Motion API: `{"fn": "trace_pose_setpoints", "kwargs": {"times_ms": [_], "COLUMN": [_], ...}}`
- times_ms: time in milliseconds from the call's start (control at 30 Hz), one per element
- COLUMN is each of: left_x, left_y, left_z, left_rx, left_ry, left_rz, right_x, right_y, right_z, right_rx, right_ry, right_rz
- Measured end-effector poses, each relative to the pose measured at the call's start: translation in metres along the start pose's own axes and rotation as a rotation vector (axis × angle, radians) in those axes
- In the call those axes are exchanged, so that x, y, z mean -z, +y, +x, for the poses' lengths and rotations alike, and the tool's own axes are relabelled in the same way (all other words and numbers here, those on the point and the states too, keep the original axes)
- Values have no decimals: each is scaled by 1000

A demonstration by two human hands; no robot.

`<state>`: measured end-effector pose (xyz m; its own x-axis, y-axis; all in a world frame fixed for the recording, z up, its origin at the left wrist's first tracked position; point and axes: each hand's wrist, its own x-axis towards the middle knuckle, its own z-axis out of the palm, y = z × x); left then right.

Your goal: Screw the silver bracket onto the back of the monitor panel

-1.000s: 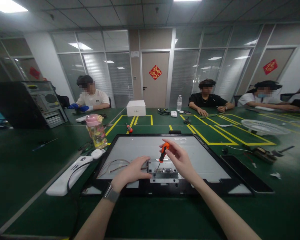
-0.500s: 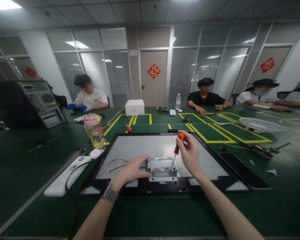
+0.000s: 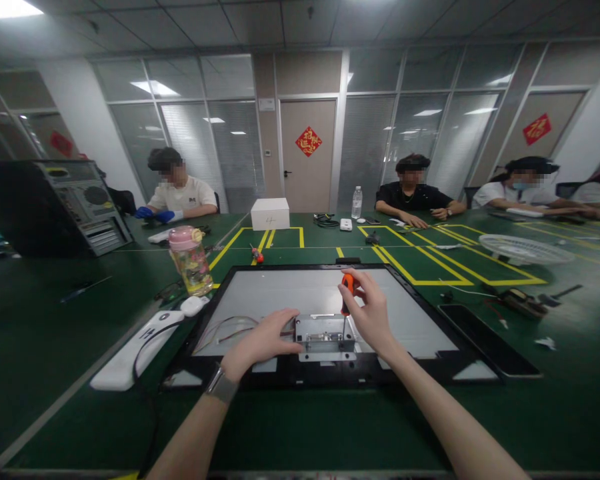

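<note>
A flat display panel (image 3: 290, 290) with a black frame lies in front of me, and a silver metal bracket (image 3: 325, 357) sits on its near half. My left hand (image 3: 263, 340) braces the bracket's left end between thumb and fingers. Pinched in my right hand (image 3: 373, 310) is an orange and black screwdriver (image 3: 348, 287), nearly upright. Its shaft reaches down to the bracket's right part; the tip's exact contact is hard to make out. Thin wires (image 3: 230, 323) run across the panel left of the bracket.
Left of the panel are a white power strip (image 3: 130, 360) and a pink-lidded bottle (image 3: 187, 263). A black phone (image 3: 487, 340) lies to the right. Farther off stand a white box (image 3: 270, 215) and a computer case (image 3: 55, 210). Several people sit across the green table (image 3: 300, 427).
My right hand and the screwdriver have shifted slightly left and down, and the screwdriver has gone from tilted to nearly upright. My left hand stays in place.
</note>
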<state>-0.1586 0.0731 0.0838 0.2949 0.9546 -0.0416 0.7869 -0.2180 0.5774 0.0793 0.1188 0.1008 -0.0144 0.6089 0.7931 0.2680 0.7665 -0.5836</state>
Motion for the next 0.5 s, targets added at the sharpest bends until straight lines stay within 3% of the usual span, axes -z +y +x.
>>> {"fn": "trace_pose_setpoints", "kwargs": {"times_ms": [167, 500], "left_x": [0, -2], "left_y": [-1, -7], "left_z": [-1, 1], "left_rx": [-18, -24], "left_ry": [-4, 3], "left_rz": [-2, -23], "right_x": [-2, 3], "right_y": [0, -7], "right_z": [-5, 9], "right_rx": [-43, -420], "right_ry": [-35, -83], "right_rz": [135, 727]}}
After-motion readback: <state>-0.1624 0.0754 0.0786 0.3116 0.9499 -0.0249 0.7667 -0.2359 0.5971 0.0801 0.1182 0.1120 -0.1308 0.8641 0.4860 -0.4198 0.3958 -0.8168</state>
